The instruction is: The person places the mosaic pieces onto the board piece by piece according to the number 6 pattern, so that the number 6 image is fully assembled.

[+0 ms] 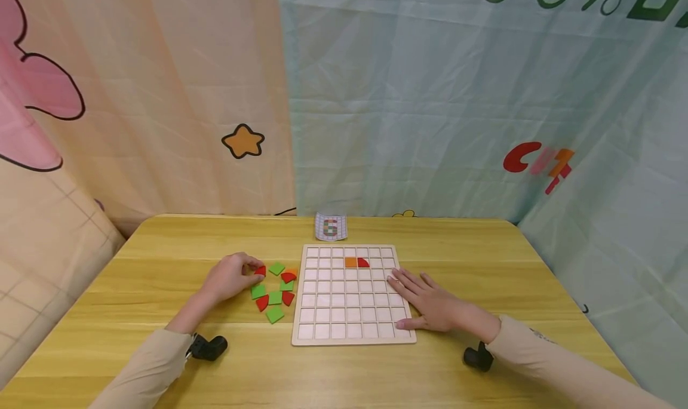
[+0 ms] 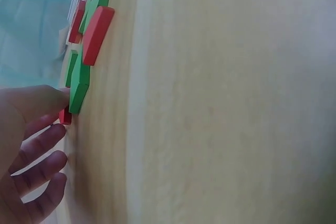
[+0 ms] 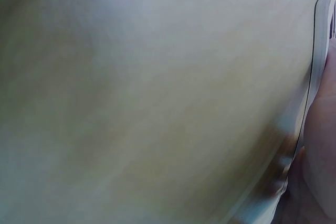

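Note:
My left hand (image 1: 230, 277) is at the upper left of a loose group of tiles. Its thumb and index finger pinch a red quarter-circle tile (image 1: 260, 270); in the left wrist view this red tile (image 2: 65, 116) shows partly behind the thumb. Close by lie green square tiles (image 1: 258, 291) and more red quarter-circles (image 1: 262, 303). My right hand (image 1: 432, 304) rests with spread fingers on the right edge of a pale gridded board (image 1: 330, 342). Near the board's top, an orange square (image 1: 351, 262) sits in a cell beside a red quarter-circle (image 1: 363, 263).
A small card (image 1: 331, 227) with a coloured figure on a grid lies behind the board. An orange tile (image 1: 292, 271) peeks out under a red one near the board's left edge. Fabric curtains (image 1: 430, 128) hang beyond the wooden table (image 1: 344, 379).

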`<act>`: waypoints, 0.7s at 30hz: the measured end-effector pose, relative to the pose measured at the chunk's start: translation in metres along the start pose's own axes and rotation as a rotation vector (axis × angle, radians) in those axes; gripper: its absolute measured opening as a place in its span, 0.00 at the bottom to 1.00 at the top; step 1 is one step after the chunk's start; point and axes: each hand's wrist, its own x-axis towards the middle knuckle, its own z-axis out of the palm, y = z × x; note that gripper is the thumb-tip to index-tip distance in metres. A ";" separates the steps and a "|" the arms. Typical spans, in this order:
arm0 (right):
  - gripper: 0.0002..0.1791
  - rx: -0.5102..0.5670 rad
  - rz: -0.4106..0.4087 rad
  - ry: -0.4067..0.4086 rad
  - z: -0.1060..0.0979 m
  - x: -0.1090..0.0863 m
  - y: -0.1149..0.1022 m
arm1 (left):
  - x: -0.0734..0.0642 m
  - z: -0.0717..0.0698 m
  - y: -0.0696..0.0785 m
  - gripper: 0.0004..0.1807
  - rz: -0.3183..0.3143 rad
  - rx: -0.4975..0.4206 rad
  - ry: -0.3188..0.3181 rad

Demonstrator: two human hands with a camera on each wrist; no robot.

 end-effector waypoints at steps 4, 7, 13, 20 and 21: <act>0.50 0.007 -0.005 0.012 0.001 0.000 0.001 | -0.001 0.001 0.000 0.14 0.003 0.013 0.024; 0.50 0.012 -0.015 0.025 0.002 -0.001 0.001 | 0.000 0.002 0.000 0.14 0.012 0.021 0.043; 0.49 0.005 -0.024 0.028 0.000 -0.001 0.000 | 0.004 0.003 -0.001 0.15 0.025 0.043 0.065; 0.50 0.008 -0.028 0.030 -0.001 -0.001 0.000 | 0.012 0.003 0.007 0.15 0.033 0.053 0.069; 0.50 0.013 -0.031 0.033 0.000 -0.001 0.001 | 0.014 0.003 0.009 0.15 0.034 0.055 0.069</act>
